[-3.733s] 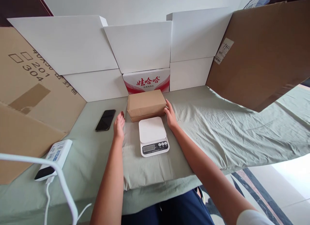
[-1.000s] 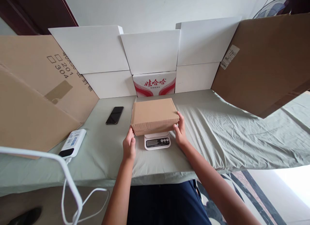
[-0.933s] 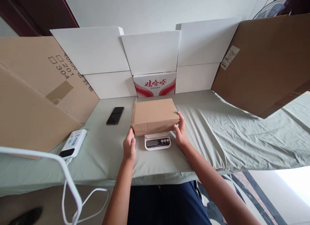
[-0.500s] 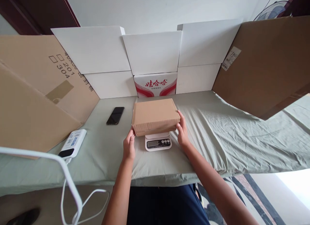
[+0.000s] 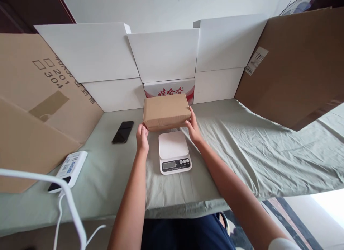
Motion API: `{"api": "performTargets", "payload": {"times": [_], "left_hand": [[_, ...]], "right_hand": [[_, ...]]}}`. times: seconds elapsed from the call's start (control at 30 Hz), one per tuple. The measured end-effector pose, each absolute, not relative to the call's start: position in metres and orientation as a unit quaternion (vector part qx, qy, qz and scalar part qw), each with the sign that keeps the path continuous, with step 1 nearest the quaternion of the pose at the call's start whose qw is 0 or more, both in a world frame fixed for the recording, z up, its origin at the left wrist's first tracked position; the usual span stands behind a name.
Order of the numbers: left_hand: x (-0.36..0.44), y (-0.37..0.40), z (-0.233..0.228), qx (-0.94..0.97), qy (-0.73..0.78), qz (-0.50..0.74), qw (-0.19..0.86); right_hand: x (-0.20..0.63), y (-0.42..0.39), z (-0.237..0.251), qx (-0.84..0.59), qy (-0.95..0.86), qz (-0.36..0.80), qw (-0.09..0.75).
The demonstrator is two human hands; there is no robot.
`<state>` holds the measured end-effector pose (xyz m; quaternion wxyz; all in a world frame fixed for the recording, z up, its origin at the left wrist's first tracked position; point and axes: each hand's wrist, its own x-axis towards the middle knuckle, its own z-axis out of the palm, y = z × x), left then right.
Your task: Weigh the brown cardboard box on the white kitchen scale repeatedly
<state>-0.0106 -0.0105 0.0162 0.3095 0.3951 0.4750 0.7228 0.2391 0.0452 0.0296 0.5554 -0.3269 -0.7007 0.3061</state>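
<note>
A closed brown cardboard box (image 5: 167,109) is held between my two hands, just beyond the scale. My left hand (image 5: 142,138) grips its near left corner, thumb on the outside. On the right end, my right hand (image 5: 193,126) has its fingers along the side and its thumb at the near corner. The white kitchen scale (image 5: 174,146) lies on the cloth in front of the box, its square platform bare. Its dark display and several round buttons face me; no digits can be read. Whether the box touches the cloth I cannot tell.
A black phone (image 5: 123,132) and a white power bank (image 5: 70,169) with a cable lie to the left. White boxes (image 5: 163,54) line the back. Large cartons flank the table, one left (image 5: 24,110) and one right (image 5: 292,70). A white tube (image 5: 71,199) curves across the lower left.
Both hands have moved the cardboard box away from me, off the scale's platform, which now shows fully. The camera view has shifted slightly.
</note>
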Motion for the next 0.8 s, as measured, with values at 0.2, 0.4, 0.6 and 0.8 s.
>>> {"api": "performTargets", "payload": {"times": [0.2, 0.4, 0.6, 0.8], "left_hand": [[-0.009, -0.007, -0.009, 0.375, 0.49, 0.711, 0.338], [-0.009, -0.007, -0.012, 0.359, 0.513, 0.686, 0.369], [-0.032, -0.014, -0.001, 0.317, 0.509, 0.727, 0.335], [-0.028, -0.017, -0.002, 0.351, 0.502, 0.707, 0.354]], "right_hand": [[0.241, 0.05, 0.009, -0.354, -0.67, 0.338, 0.558], [0.244, 0.054, 0.007, -0.365, -0.649, 0.364, 0.559], [0.26, 0.062, -0.005, -0.403, -0.596, 0.363, 0.592], [0.259, 0.055, -0.003, -0.394, -0.616, 0.387, 0.562]]}}
